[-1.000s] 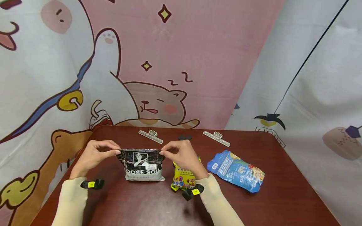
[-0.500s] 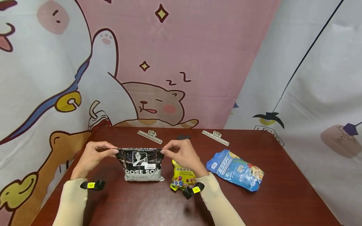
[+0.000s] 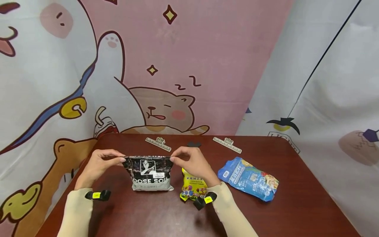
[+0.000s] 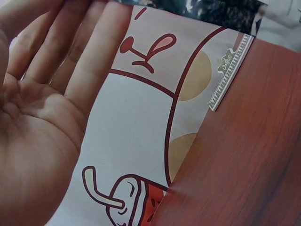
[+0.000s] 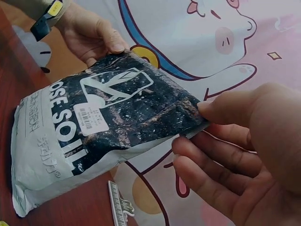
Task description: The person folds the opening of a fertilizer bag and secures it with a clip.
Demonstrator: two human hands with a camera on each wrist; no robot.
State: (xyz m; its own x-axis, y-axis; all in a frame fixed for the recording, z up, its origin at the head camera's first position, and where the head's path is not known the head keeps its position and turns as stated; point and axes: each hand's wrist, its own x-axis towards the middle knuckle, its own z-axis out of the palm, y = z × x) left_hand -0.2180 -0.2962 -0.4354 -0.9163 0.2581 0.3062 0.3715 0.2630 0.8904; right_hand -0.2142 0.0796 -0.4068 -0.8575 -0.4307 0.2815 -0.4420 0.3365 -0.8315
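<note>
Black end [image 3: 135, 165] up, pinching the bag [image 3: 151, 174] at both top corners with left hand [image 3: 96, 165] and right hand [image 3: 193, 163]: best held evenly taut.

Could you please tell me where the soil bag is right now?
In the head view, the soil bag is left of centre, pinched at its top corners by the left hand and right hand, with the yellow packet to its right.

The left sleeve [image 3: 77, 210] and the right sleeve [image 3: 232, 210] are plain cream and long. A black left wristband [image 3: 102, 195] and a black right wristband [image 3: 200, 203] match, each blocky, with a yellow label [image 3: 96, 195] bearing dark marks too small to read.
</note>
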